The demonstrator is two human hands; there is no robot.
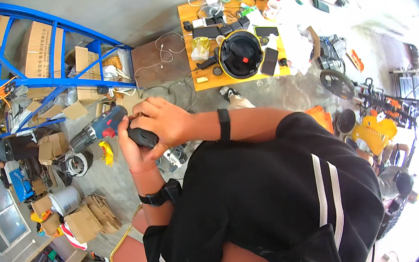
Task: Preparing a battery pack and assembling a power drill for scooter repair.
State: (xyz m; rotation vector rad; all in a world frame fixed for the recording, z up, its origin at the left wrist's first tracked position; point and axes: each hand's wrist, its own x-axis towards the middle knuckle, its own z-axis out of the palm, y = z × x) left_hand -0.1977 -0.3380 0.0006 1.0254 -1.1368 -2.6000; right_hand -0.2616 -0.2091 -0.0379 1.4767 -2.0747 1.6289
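A cordless drill (100, 126) with a dark blue-grey body, red details and a metal chuck (80, 141) is held up left of centre, its chuck end to the left. My left hand (134, 151) is closed round its grip from below. Over the grip and the black base (143, 138) lies my right hand (165, 120), fingers curled and closed, pressed against the left hand. Most of the grip is hidden behind the fingers. A watch sits on my left wrist, a black band on my right forearm.
Ahead stands a yellow table (202, 81) with a round black-and-yellow case (240, 54), phones and cables. Blue shelving (47, 80) with cardboard boxes is at far left. Behind me is a red chair (130, 257). A wheel (337, 84) and equipment stand at right; other people are at left.
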